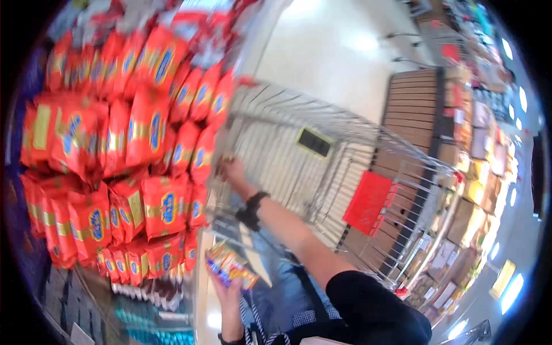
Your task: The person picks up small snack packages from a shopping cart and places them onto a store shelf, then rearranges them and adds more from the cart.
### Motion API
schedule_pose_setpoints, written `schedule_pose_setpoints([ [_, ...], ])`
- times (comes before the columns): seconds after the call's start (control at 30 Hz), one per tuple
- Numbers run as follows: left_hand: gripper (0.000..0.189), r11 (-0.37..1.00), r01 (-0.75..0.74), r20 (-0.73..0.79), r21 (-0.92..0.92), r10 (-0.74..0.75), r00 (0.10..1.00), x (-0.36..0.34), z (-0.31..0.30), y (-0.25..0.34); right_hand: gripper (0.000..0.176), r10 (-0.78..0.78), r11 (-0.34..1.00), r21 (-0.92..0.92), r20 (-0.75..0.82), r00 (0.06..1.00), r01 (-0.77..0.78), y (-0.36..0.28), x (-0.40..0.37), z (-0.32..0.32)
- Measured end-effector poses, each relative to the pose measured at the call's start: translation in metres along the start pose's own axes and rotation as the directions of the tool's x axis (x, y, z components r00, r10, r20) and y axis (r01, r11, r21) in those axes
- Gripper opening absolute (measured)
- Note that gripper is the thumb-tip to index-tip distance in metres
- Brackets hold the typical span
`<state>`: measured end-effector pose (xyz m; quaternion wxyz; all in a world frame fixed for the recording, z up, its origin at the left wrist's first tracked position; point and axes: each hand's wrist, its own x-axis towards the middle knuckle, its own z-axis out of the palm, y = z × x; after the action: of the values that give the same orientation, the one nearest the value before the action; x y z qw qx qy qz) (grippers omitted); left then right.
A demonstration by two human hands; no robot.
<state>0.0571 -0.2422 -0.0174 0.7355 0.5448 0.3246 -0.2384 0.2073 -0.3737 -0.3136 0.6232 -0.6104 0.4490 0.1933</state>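
Note:
My left hand (227,296), low in the view, is closed around a small yellow-and-purple printed packet (233,265). My right arm, in a black short sleeve with a dark wristband, stretches across a wire shopping cart (287,172). At the cart's front rim, beside stacked red packets (152,129), my right hand (232,171) has its fingers curled. It appears to grip the rim, though the fingers are small and blurred. The red packets carry gold bands and blue oval labels. A small dark sign with a yellow border (314,142) hangs on the cart's side.
A red panel (371,203) is fixed near the cart's handle end. Beyond the cart lies a brown slatted platform (409,118) on a pale floor (322,46). Loaded shelves (471,190) run along the right. Teal packets (152,325) sit below the red ones.

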Motion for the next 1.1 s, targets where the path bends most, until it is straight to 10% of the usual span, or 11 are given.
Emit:
schedule_pose_setpoints([
  [0.03,0.091,1.0,0.018,-0.036,-0.025,-0.019,0.999,-0.006,-0.008,-0.004,0.02,-0.121,0.965,0.247,0.116,0.986,0.089,-0.013,-0.023,-0.011],
  [0.17,0.084,0.993,-0.11,-0.003,-0.029,0.11,0.994,-0.019,-0.007,0.024,0.026,-0.181,0.966,0.245,0.393,0.901,0.087,-0.068,-0.116,-0.07],
  [0.43,0.069,0.941,-0.317,0.087,0.119,0.308,0.947,-0.059,0.011,0.084,0.049,-0.408,0.804,0.594,0.533,0.741,0.015,-0.174,-0.377,-0.154],
  [0.57,0.063,0.916,-0.379,0.261,0.13,0.337,0.905,-0.097,0.028,0.113,0.049,-0.757,0.618,0.223,0.428,0.494,0.754,-0.179,-0.456,-0.148],
  [0.73,0.061,0.872,-0.475,0.26,0.118,0.435,0.862,-0.13,0.025,0.127,0.045,-0.637,0.737,0.053,0.391,0.665,0.674,-0.184,-0.521,-0.131],
  [0.8,0.061,0.846,-0.51,0.245,0.156,0.467,0.85,-0.136,0.015,0.128,0.046,-0.849,0.477,-0.023,0.246,0.467,0.879,-0.172,-0.524,-0.114],
  [0.93,0.051,0.837,-0.507,0.232,0.205,0.462,0.856,-0.134,0.004,0.135,0.048,-0.824,0.514,-0.079,0.233,0.517,0.854,-0.175,-0.538,-0.115],
  [1.1,0.045,0.891,-0.454,0.391,-0.003,0.419,0.819,-0.166,-0.004,0.159,0.033,-0.73,0.675,0.48,0.326,0.601,0.56,-0.185,-0.536,-0.107],
])
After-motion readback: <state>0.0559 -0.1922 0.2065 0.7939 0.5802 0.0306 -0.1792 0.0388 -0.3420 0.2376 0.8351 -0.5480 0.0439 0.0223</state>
